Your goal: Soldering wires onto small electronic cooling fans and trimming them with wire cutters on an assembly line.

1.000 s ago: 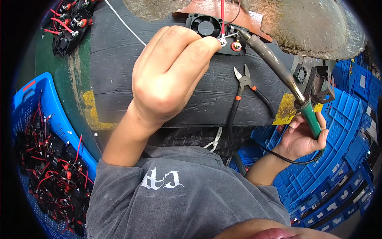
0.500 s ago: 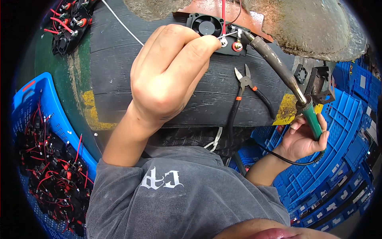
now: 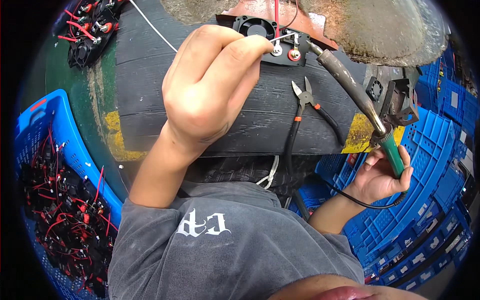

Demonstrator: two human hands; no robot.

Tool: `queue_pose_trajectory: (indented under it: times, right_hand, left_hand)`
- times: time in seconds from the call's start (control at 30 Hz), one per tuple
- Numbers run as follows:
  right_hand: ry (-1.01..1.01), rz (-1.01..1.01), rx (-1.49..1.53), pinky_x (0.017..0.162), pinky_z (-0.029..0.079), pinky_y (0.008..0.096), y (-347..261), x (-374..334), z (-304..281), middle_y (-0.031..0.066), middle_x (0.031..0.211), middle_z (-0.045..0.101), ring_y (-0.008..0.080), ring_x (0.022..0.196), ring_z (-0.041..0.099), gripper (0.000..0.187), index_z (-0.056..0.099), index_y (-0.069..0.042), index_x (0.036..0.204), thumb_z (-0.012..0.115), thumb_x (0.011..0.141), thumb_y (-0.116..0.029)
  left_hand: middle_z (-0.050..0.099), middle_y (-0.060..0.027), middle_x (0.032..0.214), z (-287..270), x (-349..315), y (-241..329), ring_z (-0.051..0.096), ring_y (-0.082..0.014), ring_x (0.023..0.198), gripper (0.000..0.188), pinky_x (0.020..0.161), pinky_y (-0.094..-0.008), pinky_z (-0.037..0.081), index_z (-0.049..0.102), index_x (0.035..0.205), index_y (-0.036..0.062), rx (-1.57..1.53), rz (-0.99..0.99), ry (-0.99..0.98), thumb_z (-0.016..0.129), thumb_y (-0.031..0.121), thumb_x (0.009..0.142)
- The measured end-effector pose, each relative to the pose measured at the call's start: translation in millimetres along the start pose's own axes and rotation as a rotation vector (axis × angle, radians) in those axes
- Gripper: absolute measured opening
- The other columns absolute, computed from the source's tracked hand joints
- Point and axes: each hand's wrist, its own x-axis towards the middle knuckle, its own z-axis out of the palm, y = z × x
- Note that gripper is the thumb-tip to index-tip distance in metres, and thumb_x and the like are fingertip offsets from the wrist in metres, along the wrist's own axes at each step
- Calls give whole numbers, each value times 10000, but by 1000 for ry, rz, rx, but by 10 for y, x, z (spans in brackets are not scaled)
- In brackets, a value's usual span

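Note:
My left hand [image 3: 207, 85] pinches a thin solder wire [image 3: 282, 37]. Its end reaches over a black fan module [image 3: 276, 59] lying at the top of the bench. The module carries a small fan [image 3: 254, 29], a red wire [image 3: 277, 15] and two round terminals, one ringed in red [image 3: 294, 55]. My right hand [image 3: 380, 175] is closed around the green handle of a soldering iron [image 3: 345, 75]. The iron's tip points at the module's right end, close to a metal tab; whether it touches is too small to tell. Below the module, cutting pliers [image 3: 303, 105] lie with jaws apart.
Several finished-looking fan modules [image 3: 90, 35] lie at the upper left. A blue crate [image 3: 67, 117] of wired modules stands at the left. Right are a metal stand [image 3: 400, 102], a loose fan [image 3: 375, 89] and blue crates [image 3: 425, 150]. A brown rusty block [image 3: 380, 30] sits behind the module.
The iron's tip has drawn slightly to the right of the metal tab. The view has shifted a little; both hands keep their grips.

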Motion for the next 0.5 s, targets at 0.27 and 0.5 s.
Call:
queue_pose_trajectory:
  times: [0.27, 0.5]
  right_hand:
    - [-65, -3, 62, 410, 470, 280, -91, -102, -124, 233, 763, 672, 241, 472, 585, 514, 664, -7, 1031, 477, 928, -474]
    - [120, -67, 98, 412, 452, 243, -203, -232, -606, 224, 757, 652, 233, 523, 587, 510, 641, 8, 1092, 478, 935, -449]
  left_hand:
    - [638, -67, 833, -49, -10, 10, 575, -134, 682, 261, 555, -235, 466, 705, 933, 17, 18, 2, -5, 732, -115, 709]
    - [607, -71, 790, -26, 49, 146, 598, -203, 694, 277, 634, -304, 498, 687, 947, 35, 40, -31, -19, 722, -74, 695]
